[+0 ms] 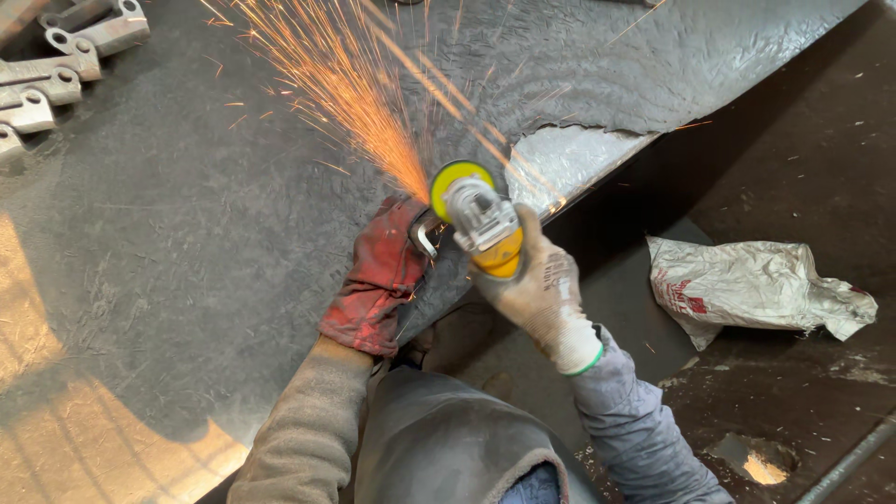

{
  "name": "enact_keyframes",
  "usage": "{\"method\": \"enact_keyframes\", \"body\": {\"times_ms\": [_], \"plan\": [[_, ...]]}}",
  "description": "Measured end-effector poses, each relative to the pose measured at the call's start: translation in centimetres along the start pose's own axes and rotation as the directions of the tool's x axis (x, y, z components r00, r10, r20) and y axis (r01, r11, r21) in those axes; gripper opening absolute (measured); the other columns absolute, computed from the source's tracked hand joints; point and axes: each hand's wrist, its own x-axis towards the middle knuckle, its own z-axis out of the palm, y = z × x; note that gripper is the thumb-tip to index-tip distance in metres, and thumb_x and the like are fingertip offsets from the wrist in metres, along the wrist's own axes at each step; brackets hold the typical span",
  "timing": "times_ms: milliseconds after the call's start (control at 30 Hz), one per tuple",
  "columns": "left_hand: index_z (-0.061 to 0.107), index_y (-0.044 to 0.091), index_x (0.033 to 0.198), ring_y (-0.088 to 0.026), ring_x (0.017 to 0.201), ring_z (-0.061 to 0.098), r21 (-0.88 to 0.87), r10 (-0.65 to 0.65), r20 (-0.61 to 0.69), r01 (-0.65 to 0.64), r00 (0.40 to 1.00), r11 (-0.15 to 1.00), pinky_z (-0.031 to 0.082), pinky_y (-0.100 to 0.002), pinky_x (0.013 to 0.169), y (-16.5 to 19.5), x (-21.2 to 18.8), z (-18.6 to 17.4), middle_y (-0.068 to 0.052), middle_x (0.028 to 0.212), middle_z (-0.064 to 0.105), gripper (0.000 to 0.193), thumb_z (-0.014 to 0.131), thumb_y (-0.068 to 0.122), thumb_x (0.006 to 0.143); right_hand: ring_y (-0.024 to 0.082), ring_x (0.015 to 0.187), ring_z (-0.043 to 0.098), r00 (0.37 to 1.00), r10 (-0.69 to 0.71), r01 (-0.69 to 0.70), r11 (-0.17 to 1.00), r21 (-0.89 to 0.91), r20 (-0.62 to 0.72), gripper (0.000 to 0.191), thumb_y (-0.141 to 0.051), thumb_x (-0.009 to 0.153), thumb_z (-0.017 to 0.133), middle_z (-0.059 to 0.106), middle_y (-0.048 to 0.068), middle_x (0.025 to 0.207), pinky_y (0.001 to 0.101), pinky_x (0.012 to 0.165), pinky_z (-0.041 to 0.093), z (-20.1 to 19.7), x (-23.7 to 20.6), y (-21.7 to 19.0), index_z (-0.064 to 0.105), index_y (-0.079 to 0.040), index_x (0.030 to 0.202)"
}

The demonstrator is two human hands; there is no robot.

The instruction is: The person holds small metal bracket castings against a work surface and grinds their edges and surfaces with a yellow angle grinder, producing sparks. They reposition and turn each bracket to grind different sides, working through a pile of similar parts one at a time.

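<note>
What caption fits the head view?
Gloved right hand runs an angle grinder, sparks flying; left hand steadies.

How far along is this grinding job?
Done: a row of grey metal brackets lies at the table's far left corner. In hand: the right hand runs an angle grinder, sparks flying, while the left hand steadies a small metal piece. What is left cannot be told.

The small metal piece [427,235] is mostly hidden under the red-gloved left hand [378,275]. The grey metal brackets [51,70] are cut off by the left edge.
</note>
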Motion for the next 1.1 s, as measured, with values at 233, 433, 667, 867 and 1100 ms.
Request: {"method": "enact_keyframes", "body": {"times_ms": [233, 433, 667, 867, 1100], "plan": [[0.062, 0.010, 0.132, -0.035, 0.110, 0.065, 0.005, 0.030, -0.083, -0.030, 0.996, 1.000, 0.056, -0.043, 0.089, 0.1, -0.2, 0.0, -0.010, 0.118, 0.071, 0.056, 0.077, 0.014, 0.078, 0.033, 0.096, 0.078, 1.000, 0.023, -0.022, 1.000, 0.018, -0.019, 0.067, -0.032, 0.077, 0.084, 0.077, 0.016, 0.101, 0.0402, 0.076, 0.060, -1.0, 0.5, 0.2, 0.051, -0.010, 0.131], [0.067, 0.017, 0.116, -0.034, 0.106, 0.067, 0.017, 0.021, -0.045, -0.020, 0.999, 1.000, 0.058, -0.041, 0.088, -0.3, -0.3, 0.3, -0.008, 0.109, 0.071, 0.039, 0.077, 0.014, 0.079, 0.038, 0.093, 0.074, 0.996, -0.058, 0.060, 0.998, -0.015, 0.069, 0.071, -0.033, 0.073, 0.085, 0.076, 0.017, 0.098, 0.0440, 0.075, 0.058, 0.0, -0.4, -0.6, 0.052, -0.011, 0.133], [0.066, 0.014, 0.124, -0.033, 0.108, 0.068, -0.064, 0.077, -0.162, -0.089, 0.984, 0.994, 0.059, -0.040, 0.090, -0.2, -0.7, 0.1, -0.009, 0.115, 0.070, 0.041, 0.073, 0.012, 0.083, 0.039, 0.095, 0.073, 0.998, -0.057, 0.058, 0.994, -0.093, 0.009, 0.068, -0.035, 0.076, 0.084, 0.076, 0.017, 0.100, 0.0446, 0.076, 0.058, -0.6, 0.8, -0.5, 0.053, -0.011, 0.132], [0.065, 0.013, 0.125, -0.033, 0.109, 0.068, -0.046, 0.027, -0.112, -0.032, 0.993, 0.998, 0.059, -0.041, 0.091, -0.5, -1.4, 0.1, -0.010, 0.115, 0.070, 0.041, 0.072, 0.013, 0.084, 0.039, 0.094, 0.073, 0.984, -0.153, 0.161, 0.984, -0.075, 0.094, 0.070, -0.034, 0.075, 0.085, 0.076, 0.017, 0.101, 0.0445, 0.075, 0.058, 0.0, 0.2, -1.1, 0.053, -0.012, 0.133], [0.064, 0.012, 0.126, -0.033, 0.109, 0.068, -0.055, 0.016, -0.091, -0.021, 0.996, 0.998, 0.058, -0.041, 0.092, -0.4, -1.5, -0.3, -0.011, 0.117, 0.070, 0.041, 0.071, 0.013, 0.085, 0.040, 0.090, 0.073, 0.965, -0.194, 0.219, 0.966, -0.139, 0.177, 0.074, -0.035, 0.076, 0.084, 0.075, 0.018, 0.099, 0.0460, 0.073, 0.057, -0.7, 1.5, -1.9, 0.049, -0.010, 0.136]]}}
